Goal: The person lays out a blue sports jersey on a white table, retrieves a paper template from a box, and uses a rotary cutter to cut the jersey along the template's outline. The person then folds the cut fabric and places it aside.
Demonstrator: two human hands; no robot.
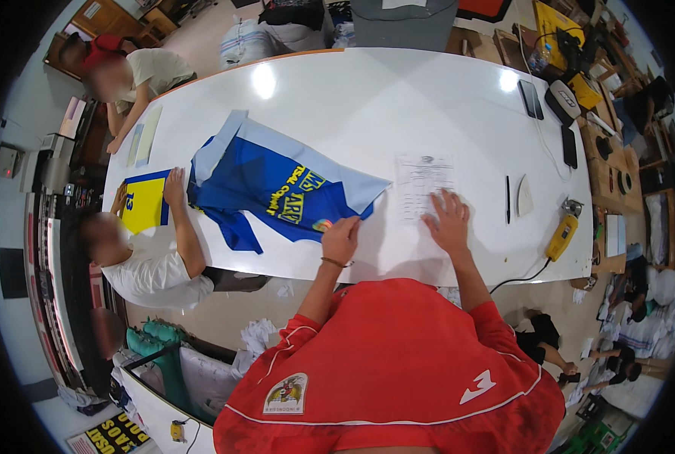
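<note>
A blue fabric panel (265, 181) with yellow lettering and a pale backing edge lies loosely folded on the white table (337, 98), left of centre. My left hand (340, 240) pinches its near right corner, close to a small round multicoloured mark. To the right, a printed paper sheet (420, 170) lies flat. Over its lower right part rests my right hand (451, 221), fingers spread and holding nothing. Beyond that hand are a black pen (508, 198) and a white, rounded triangular piece (525, 197).
At the right edge lie a yellow corded power tool (562, 236), a phone (530, 99), another dark phone-like object (569, 146) and a grey-black case (563, 102). At left, a co-worker's hand (174, 186) rests by a yellow-and-blue panel (144, 210). Another person leans at the far left corner.
</note>
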